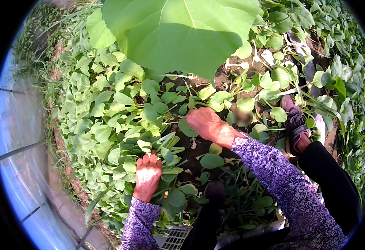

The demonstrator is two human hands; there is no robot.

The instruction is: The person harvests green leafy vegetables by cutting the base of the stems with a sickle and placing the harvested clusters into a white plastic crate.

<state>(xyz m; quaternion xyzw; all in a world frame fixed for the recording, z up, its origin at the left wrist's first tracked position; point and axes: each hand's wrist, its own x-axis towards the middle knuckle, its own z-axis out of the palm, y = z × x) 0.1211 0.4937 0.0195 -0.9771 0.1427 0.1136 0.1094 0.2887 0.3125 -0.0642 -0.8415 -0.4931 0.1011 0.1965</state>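
My left hand is closed around a bunch of leafy green plants, whose pale stems point to the right. Up and to the right of it, my right hand is curled low over the soil at the edge of the standing greens. Something thin, which may be a blade, shows just left of its fingers; most of it is hidden, so what the hand holds is unclear. A broad green leaf covers the top middle of the view, close to the camera. Both my sleeves are purple and patterned.
Loose greens lie on brown soil right of centre. A dark shoe stands at the right, another near the bottom middle. A white plastic crate sits at the bottom. Clear sheeting on a frame curves along the left.
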